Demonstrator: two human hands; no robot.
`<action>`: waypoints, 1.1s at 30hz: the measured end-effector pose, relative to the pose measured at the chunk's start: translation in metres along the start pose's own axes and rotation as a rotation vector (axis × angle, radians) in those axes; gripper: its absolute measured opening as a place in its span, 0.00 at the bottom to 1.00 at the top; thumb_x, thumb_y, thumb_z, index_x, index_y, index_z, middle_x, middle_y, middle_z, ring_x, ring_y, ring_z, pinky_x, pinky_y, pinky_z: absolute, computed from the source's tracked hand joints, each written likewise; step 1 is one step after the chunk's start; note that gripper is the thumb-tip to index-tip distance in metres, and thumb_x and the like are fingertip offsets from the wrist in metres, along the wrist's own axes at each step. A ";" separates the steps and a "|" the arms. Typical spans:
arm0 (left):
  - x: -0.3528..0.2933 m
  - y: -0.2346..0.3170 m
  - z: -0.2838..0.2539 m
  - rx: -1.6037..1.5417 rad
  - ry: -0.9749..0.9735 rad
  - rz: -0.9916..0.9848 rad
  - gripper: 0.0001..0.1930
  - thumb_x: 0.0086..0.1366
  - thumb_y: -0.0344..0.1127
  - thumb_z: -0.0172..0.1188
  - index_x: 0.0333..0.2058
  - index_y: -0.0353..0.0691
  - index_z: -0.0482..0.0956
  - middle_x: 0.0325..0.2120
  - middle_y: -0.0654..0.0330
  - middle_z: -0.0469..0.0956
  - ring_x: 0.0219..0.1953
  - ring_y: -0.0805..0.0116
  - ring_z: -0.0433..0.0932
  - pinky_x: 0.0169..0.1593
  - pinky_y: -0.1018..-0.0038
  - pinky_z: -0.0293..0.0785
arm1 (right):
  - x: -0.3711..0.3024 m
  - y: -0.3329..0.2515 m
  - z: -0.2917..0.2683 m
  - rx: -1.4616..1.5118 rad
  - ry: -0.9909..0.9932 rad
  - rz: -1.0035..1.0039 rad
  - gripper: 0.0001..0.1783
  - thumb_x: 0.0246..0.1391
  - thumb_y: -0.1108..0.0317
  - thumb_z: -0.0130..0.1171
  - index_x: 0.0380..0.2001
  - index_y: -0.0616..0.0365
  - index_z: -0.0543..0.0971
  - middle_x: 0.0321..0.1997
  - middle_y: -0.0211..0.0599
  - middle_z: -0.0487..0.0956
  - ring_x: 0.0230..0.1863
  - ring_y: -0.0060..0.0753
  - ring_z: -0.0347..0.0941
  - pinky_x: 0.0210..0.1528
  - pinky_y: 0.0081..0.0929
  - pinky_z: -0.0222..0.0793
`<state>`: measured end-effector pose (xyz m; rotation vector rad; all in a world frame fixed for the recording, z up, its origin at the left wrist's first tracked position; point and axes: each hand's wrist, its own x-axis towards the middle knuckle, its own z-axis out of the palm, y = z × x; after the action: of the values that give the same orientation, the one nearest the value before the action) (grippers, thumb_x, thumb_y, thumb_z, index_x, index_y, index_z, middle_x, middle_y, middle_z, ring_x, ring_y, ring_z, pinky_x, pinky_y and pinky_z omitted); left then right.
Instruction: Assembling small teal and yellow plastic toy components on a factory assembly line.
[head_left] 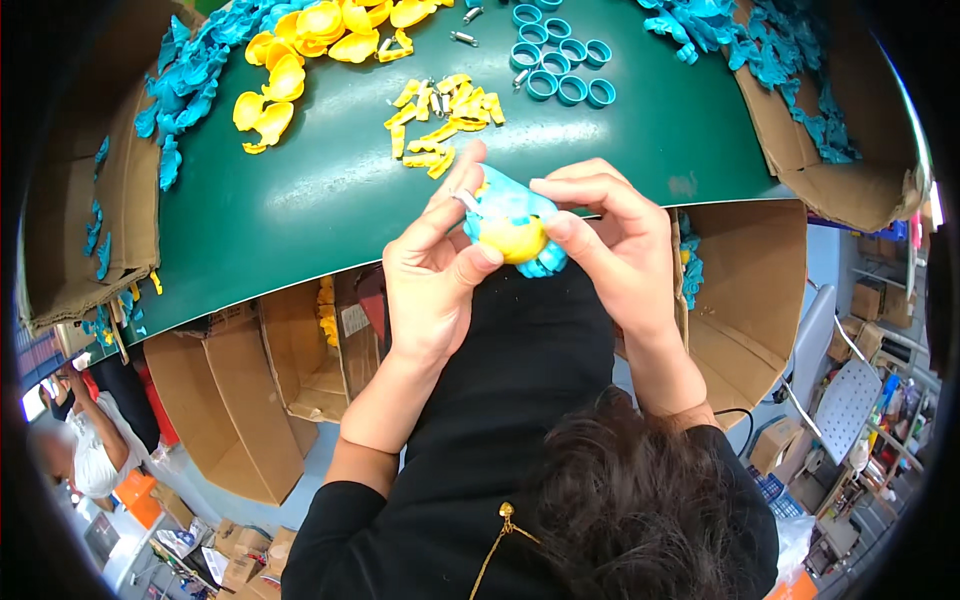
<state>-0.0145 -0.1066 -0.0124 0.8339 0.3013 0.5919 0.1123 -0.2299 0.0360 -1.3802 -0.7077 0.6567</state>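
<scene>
Here, a blue-and-yellow plastic piece [512, 238] sits between both hands at the near edge of the green table [320, 200] — the left hand [432, 262] clamps it, thumb against yellow, and the right hand [628, 245] pinches its other side — with yellow strips [465, 107] and blue rings [557, 62] lying beyond

The bench [310, 210] is deep green. At the centre, the held piece [512, 238] is turquoise and yellow. The curved shells [285, 80] at upper left are plain yellow, like the small strips [468, 124] at upper centre; the rings [541, 98] beside them are teal. The cardboard box [235, 420] at lower left is brown. The chair [848, 410] at right is pale grey, dotted dark.
</scene>
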 end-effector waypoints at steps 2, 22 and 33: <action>0.001 0.004 0.005 -0.023 -0.020 -0.013 0.30 0.61 0.28 0.68 0.61 0.37 0.70 0.69 0.46 0.57 0.67 0.56 0.65 0.58 0.67 0.77 | 0.003 0.001 -0.002 -0.003 -0.016 0.010 0.13 0.56 0.78 0.63 0.45 0.67 0.82 0.45 0.40 0.78 0.47 0.29 0.75 0.51 0.25 0.72; 0.002 0.001 -0.003 -0.114 -0.074 -0.057 0.29 0.58 0.39 0.73 0.55 0.38 0.72 0.57 0.49 0.72 0.57 0.61 0.74 0.60 0.63 0.72 | -0.007 0.015 -0.001 -0.183 -0.040 -0.243 0.32 0.37 0.79 0.77 0.49 0.67 0.77 0.44 0.38 0.74 0.47 0.28 0.76 0.49 0.25 0.79; 0.007 -0.007 -0.006 -0.122 -0.032 0.019 0.24 0.61 0.43 0.69 0.51 0.36 0.76 0.55 0.51 0.75 0.58 0.59 0.74 0.61 0.61 0.71 | -0.007 0.031 -0.006 0.142 -0.070 -0.034 0.29 0.41 0.79 0.75 0.48 0.66 0.76 0.54 0.48 0.75 0.57 0.36 0.73 0.60 0.32 0.69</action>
<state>-0.0098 -0.1024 -0.0219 0.7288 0.2265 0.6078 0.1118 -0.2364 0.0044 -1.2168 -0.7247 0.7171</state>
